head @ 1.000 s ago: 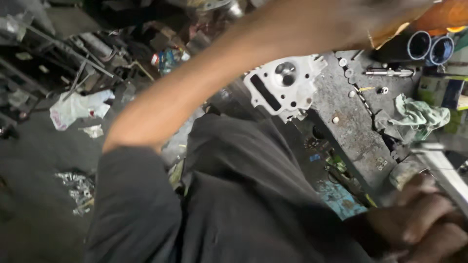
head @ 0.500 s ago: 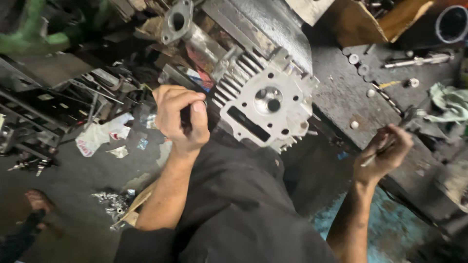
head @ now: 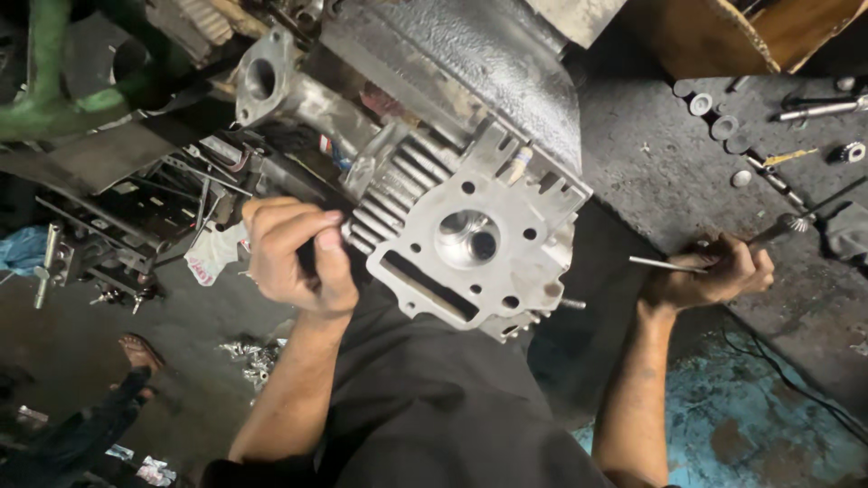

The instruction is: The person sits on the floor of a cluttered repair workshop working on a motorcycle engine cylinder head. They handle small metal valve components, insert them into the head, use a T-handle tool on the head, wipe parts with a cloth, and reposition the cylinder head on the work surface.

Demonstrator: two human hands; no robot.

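far out to the left of the left hand, a sandalled foot (head: 137, 351) of another person is resting on the dark floor, and a green pipe frame (head: 54, 81) is standing above it. nearer in, a crumpled white rag (head: 215, 253) is lying just to the left of the hand, partly behind it.

the left hand (head: 294, 258) is curling shut, fingers wrapped round a dark handle (head: 307, 258) of which only a short piece is showing between thumb and fingers; what kind of tool it belongs to cannot be told. immediately to the right of this grip, touching or almost touching the knuckles, the finned side of a silver engine cylinder head (head: 470, 248) is sitting, its flat face turned up toward the camera with a round chamber in the middle and a long slot below it. the head is tilting, its lower corner hanging over the person's dark-trousered lap (head: 434, 407).

further right, well apart from the head, the right hand (head: 710, 276) is closing round a thin metal rod (head: 665, 264), whose free end is pointing left toward the head without reaching it. this hand is lying on a grimy grey bench top (head: 669, 172). above and to the right of it, small round metal parts (head: 714, 113) and a bolt (head: 818, 110) are lying scattered on the bench.
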